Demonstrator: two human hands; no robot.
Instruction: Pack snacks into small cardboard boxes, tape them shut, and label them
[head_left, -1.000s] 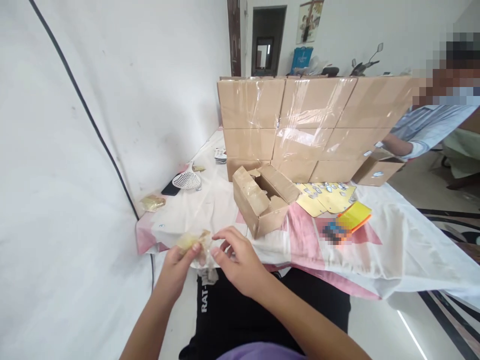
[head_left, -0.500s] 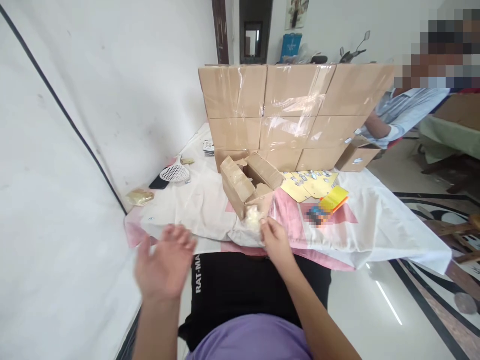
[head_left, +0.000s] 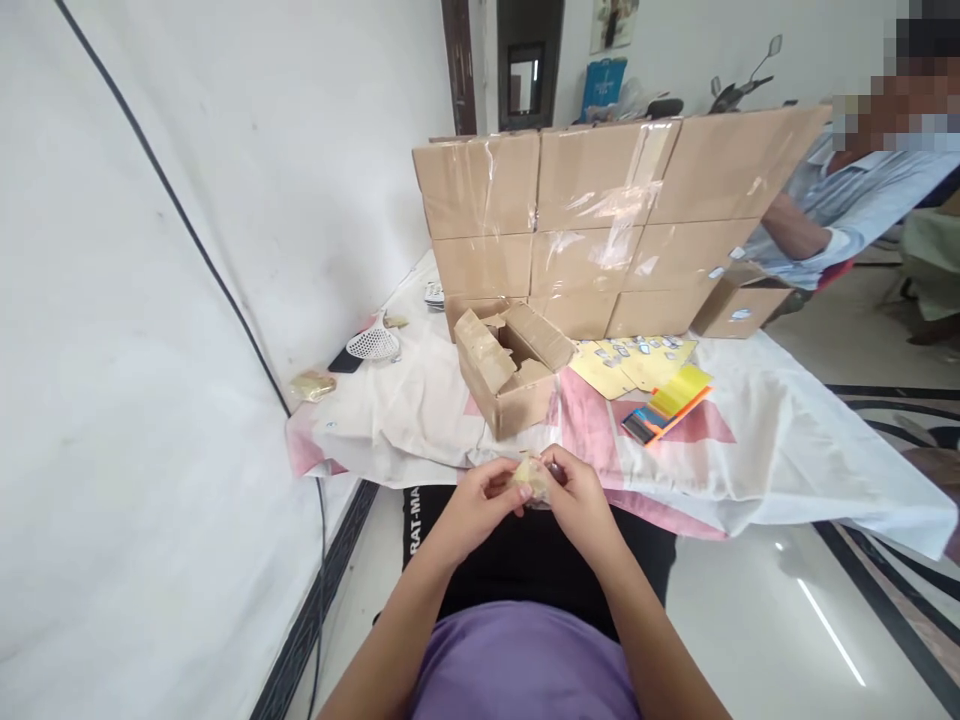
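Left hand (head_left: 486, 500), right hand (head_left: 576, 494): fingers closed on crumpled, pale-yellow plastic packet (head_left: 530, 476), near torn brown cardboard box (head_left: 521, 408). Likely light, soft; pinch edges.

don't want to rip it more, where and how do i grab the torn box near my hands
Probably low on opposite side walls of the torn box, coming from your side: its top flaps look ragged, and the stacked boxes stand close behind it.
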